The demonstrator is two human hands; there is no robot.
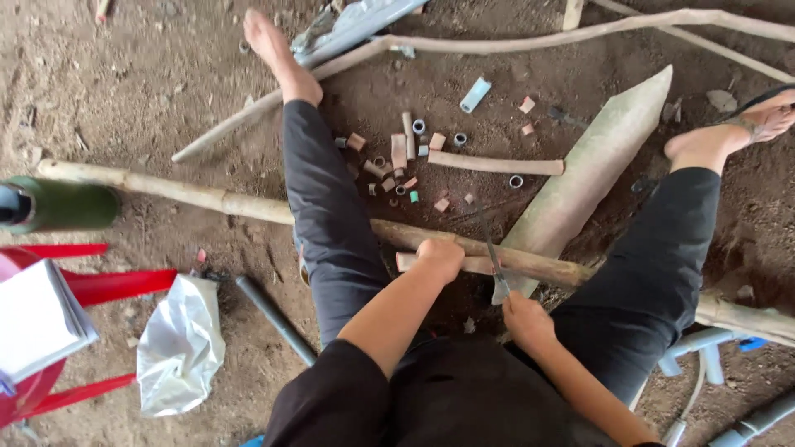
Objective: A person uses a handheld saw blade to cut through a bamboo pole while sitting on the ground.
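Note:
I sit on the dirt floor with my legs spread. My left hand [441, 257] is closed around a short tan pipe piece [476, 265] that rests on a long wooden pole [207, 199]. In my right hand [524, 319] is a thin hacksaw blade [493, 261]; the blade crosses the pipe piece just right of my left hand. Several cut pipe rings and short offcuts [402, 157] lie on the ground between my legs, beyond the pole.
A longer tan pipe [495, 164] and a pointed grey slab [588, 174] lie ahead. A red plastic stool [58, 331] with a notebook, a white plastic bag [178, 348], a dark pipe [273, 319] and a green bottle [58, 205] are left. Grey pipes [745, 418] lie at lower right.

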